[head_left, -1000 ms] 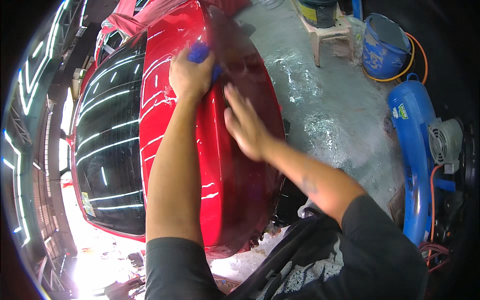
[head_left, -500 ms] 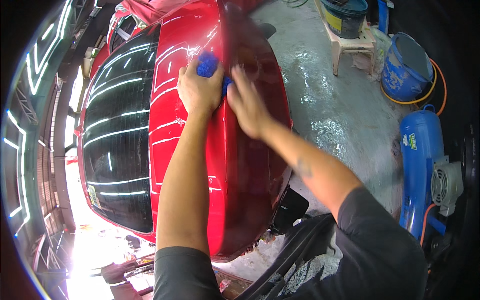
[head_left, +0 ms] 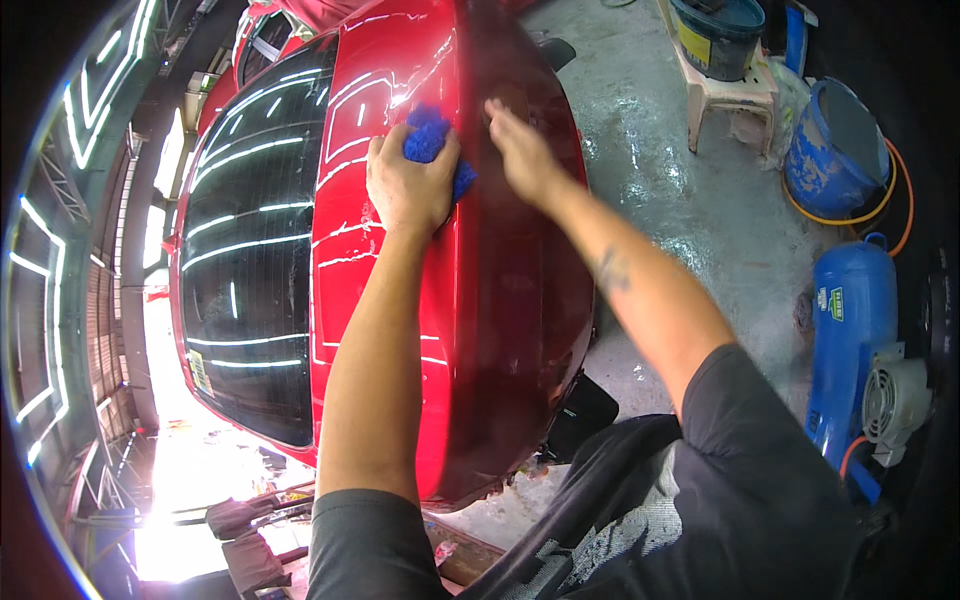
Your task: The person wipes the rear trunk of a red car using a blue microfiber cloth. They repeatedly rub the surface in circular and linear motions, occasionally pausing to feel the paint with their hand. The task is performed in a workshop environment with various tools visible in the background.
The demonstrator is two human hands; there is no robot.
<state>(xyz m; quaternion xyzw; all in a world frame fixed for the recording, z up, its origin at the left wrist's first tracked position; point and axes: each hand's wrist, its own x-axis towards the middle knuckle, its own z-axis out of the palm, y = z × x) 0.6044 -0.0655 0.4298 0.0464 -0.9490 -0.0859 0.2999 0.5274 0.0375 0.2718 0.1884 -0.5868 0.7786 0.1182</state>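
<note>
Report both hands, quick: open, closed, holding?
Left hand: closed on a blue cloth.
Right hand: open, blurred, nothing visible in it; contact with the red car unclear.

White tube lights (head_left: 109,45) shine from the left and streak the window (head_left: 250,290) with reflections. The lower left burns out to white; the floor (head_left: 650,190) glints. The rear of the car (head_left: 505,320) looks shaded. The right hand (head_left: 527,155) is blurred, and fisheye bending ends in a black rim.

The right hand (head_left: 528,158) is blurred near the rear edge of the red trunk lid (head_left: 437,310), contact unclear; the left hand (head_left: 411,190) partly hides the fluffy blue cloth (head_left: 428,134)
</note>
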